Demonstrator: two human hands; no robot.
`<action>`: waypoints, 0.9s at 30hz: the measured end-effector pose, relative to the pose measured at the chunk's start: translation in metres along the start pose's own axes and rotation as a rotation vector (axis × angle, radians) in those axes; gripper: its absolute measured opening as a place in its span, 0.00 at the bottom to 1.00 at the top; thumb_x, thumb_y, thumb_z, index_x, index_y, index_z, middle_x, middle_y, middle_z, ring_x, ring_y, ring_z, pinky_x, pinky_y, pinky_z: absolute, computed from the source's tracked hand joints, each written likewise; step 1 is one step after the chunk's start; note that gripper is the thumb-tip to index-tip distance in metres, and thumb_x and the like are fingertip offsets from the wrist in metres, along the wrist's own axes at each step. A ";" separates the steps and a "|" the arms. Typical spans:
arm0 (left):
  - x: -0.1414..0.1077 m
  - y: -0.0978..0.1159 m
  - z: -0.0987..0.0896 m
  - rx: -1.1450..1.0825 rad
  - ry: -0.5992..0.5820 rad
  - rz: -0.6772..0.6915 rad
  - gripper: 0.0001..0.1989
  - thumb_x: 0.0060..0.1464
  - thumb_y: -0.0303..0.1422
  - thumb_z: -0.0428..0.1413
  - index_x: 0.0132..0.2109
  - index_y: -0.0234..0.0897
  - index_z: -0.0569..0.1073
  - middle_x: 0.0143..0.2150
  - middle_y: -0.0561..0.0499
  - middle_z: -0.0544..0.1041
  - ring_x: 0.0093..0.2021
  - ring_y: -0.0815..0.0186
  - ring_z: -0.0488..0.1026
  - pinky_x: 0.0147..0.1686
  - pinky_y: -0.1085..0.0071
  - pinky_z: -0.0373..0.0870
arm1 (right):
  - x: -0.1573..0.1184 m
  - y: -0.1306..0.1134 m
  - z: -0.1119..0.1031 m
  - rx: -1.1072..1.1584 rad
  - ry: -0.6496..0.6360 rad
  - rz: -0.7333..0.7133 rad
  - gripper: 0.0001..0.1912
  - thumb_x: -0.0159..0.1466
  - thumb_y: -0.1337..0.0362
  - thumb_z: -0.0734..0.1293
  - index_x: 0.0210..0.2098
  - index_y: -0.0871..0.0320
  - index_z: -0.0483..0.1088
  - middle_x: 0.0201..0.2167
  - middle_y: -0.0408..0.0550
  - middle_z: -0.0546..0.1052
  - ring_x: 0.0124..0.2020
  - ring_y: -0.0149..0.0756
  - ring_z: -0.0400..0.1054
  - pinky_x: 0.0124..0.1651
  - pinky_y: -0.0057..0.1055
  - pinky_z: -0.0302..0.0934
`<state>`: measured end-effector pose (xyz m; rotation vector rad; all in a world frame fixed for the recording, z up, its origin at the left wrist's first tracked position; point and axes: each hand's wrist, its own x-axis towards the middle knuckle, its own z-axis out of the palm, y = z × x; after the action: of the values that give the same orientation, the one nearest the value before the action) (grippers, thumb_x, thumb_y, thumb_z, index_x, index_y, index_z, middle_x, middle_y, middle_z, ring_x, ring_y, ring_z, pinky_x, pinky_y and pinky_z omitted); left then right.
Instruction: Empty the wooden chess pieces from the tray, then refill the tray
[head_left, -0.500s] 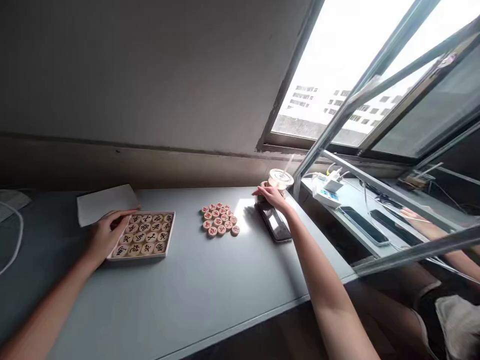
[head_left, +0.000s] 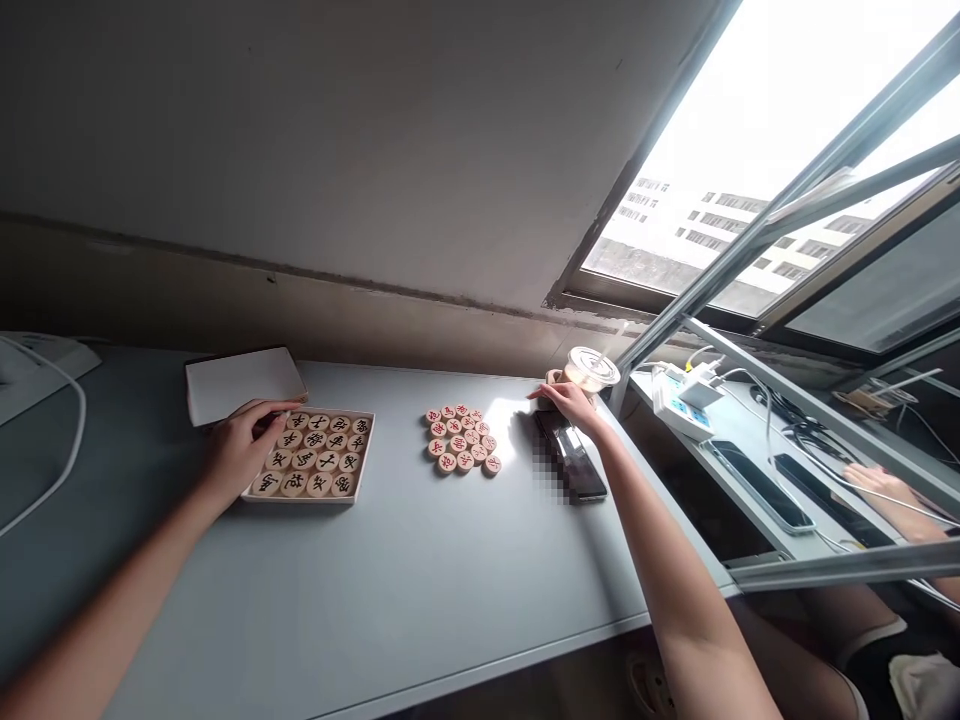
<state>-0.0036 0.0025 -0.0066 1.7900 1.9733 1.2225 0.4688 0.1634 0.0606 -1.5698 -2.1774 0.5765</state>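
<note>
Touching the box (head_left: 365,460), left grip (head_left: 238,447) half spread

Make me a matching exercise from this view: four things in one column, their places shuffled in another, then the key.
Things
1. left hand
2. black-marked pieces
3. red-marked pieces
4. lidded cup

Places
A. in rows inside the box
B. near the metal frame
C. at the box's left side
D. grouped on the desk, outside the box

Pairs: 1-C, 2-A, 3-D, 4-B
</note>
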 end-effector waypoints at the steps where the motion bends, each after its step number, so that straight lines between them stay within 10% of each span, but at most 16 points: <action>1: 0.000 0.000 0.000 -0.006 -0.001 0.000 0.14 0.54 0.37 0.45 0.43 0.39 0.72 0.44 0.52 0.72 0.41 0.64 0.69 0.39 0.72 0.64 | 0.000 -0.001 0.000 0.004 0.002 0.001 0.25 0.62 0.50 0.56 0.36 0.61 0.77 0.24 0.47 0.74 0.30 0.35 0.66 0.35 0.28 0.60; 11: 0.000 0.010 -0.002 0.035 0.011 0.016 0.15 0.53 0.35 0.44 0.42 0.36 0.72 0.43 0.48 0.73 0.39 0.64 0.70 0.39 0.69 0.66 | -0.014 -0.052 0.013 0.149 -0.017 -0.127 0.22 0.63 0.52 0.56 0.38 0.58 0.76 0.37 0.50 0.78 0.40 0.38 0.70 0.45 0.33 0.61; 20: 0.000 0.008 -0.020 0.038 -0.021 -0.093 0.17 0.49 0.33 0.49 0.46 0.38 0.72 0.40 0.49 0.77 0.35 0.64 0.72 0.36 0.71 0.69 | -0.052 -0.167 0.095 0.126 -0.256 -0.464 0.12 0.62 0.57 0.61 0.43 0.50 0.71 0.40 0.44 0.75 0.39 0.33 0.68 0.41 0.30 0.61; 27: -0.007 0.013 -0.045 0.335 0.059 -0.192 0.13 0.51 0.30 0.48 0.42 0.41 0.74 0.35 0.50 0.78 0.35 0.63 0.73 0.29 0.72 0.64 | -0.057 -0.195 0.124 -0.165 -0.013 -0.510 0.10 0.63 0.60 0.61 0.41 0.51 0.71 0.41 0.47 0.73 0.44 0.38 0.64 0.46 0.36 0.54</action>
<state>-0.0215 -0.0245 0.0282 1.6648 2.4385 0.9399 0.2648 0.0403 0.0579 -1.0091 -2.5543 0.2500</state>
